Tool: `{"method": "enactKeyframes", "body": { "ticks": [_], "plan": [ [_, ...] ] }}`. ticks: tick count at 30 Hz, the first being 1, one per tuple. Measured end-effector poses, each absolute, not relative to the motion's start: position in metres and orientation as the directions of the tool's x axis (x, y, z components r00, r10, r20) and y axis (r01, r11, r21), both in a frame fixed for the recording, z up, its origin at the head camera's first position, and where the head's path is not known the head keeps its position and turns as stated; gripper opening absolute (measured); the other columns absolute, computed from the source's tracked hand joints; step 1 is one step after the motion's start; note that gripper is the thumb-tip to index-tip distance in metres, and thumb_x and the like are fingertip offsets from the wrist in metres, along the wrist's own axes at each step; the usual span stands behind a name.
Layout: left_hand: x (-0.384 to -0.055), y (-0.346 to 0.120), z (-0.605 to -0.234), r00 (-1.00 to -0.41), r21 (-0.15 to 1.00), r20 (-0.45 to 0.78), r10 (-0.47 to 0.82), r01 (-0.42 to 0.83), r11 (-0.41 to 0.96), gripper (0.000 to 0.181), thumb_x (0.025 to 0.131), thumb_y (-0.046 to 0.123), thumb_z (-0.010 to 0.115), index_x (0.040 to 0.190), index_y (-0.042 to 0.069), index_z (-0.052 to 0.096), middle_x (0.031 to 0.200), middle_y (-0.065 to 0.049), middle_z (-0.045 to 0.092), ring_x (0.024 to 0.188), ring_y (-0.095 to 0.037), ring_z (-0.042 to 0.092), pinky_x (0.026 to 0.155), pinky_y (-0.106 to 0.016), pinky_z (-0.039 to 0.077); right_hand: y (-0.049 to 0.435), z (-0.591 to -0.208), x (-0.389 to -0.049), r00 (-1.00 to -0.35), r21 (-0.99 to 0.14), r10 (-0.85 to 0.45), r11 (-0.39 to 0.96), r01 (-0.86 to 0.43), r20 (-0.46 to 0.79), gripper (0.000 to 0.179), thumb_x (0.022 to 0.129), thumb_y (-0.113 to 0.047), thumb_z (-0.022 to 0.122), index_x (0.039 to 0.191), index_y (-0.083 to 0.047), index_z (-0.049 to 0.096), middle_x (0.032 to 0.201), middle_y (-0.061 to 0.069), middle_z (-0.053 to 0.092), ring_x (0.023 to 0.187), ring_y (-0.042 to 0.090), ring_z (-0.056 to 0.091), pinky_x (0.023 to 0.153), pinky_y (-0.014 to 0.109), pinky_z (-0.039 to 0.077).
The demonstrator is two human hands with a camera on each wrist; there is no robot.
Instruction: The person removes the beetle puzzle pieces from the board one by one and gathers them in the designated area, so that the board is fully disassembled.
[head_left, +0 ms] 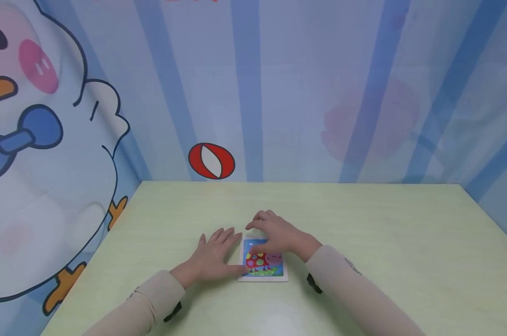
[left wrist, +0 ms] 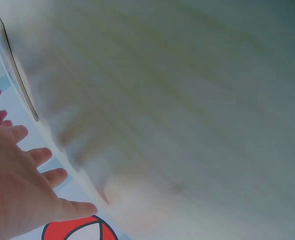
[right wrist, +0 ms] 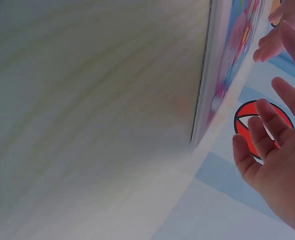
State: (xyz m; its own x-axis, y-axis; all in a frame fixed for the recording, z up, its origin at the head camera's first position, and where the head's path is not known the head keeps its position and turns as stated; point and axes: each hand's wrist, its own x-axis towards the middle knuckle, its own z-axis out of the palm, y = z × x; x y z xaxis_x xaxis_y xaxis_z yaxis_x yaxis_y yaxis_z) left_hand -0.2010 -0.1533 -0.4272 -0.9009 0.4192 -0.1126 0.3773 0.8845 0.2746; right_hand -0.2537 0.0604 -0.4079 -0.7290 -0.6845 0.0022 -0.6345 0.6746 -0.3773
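Note:
A small, flat picture board (head_left: 265,272) with a white border lies on the table, printed with a red ladybug on blue. My left hand (head_left: 211,259) is at its left side with the fingers spread; the thumb tip reaches over the lower left edge. Above the upper part of the picture is my right hand (head_left: 280,235), fingers loosely bent and covering some of it. Nothing shows between the fingers of the right hand (right wrist: 282,165) in the right wrist view, where the board (right wrist: 202,105) appears edge-on. The left wrist view has the left hand (left wrist: 17,185) with its fingers apart.
The pale green table (head_left: 383,233) reaches back to a blue striped backdrop (head_left: 295,93). Printed on that cloth are a large white duck (head_left: 47,186) and a red and white ball (head_left: 225,161).

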Motion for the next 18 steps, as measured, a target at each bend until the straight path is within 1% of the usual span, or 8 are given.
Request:
{"method": "enactKeyframes", "body": {
  "ticks": [4,12,18],
  "plan": [
    [-0.201,-0.154,-0.428,-0.899,0.275,-0.123,0.420,0.376,0.885,0.086,0.083,0.069,0.054,0.149,0.016,0.036,0.157,-0.010,0.028,0.144,-0.038,0.020,0.105,-0.074,0.013,0.057,-0.410,-0.256,-0.730,-0.412,-0.681,0.682,-0.604,-0.058,0.054,0.081,-0.041,0.075,0.127,-0.016,0.061,0.120,0.002,0.052,0.109,0.018,0.046,0.093,0.036,0.046],
    [-0.203,-0.155,-0.431,-0.892,0.266,-0.137,0.432,0.387,0.883,0.085,0.083,0.068,0.054,0.149,0.017,0.036,0.157,-0.009,0.029,0.144,-0.037,0.021,0.104,-0.074,0.013,0.052,-0.413,-0.257,-0.730,-0.484,-0.669,0.690,-0.538,-0.140,0.048,0.082,-0.035,0.076,0.123,-0.015,0.063,0.107,-0.002,0.052,0.097,0.013,0.050,0.090,0.033,0.047],
    [-0.203,-0.155,-0.431,-0.894,0.263,-0.147,0.424,0.378,0.888,0.085,0.083,0.068,0.055,0.149,0.018,0.036,0.157,-0.008,0.028,0.144,-0.037,0.020,0.105,-0.074,0.013,0.048,-0.413,-0.256,-0.738,-0.517,-0.649,0.702,-0.490,-0.183,0.045,0.082,-0.032,0.077,0.122,-0.017,0.064,0.103,-0.003,0.051,0.094,0.013,0.051,0.087,0.032,0.048]
  ]
}}
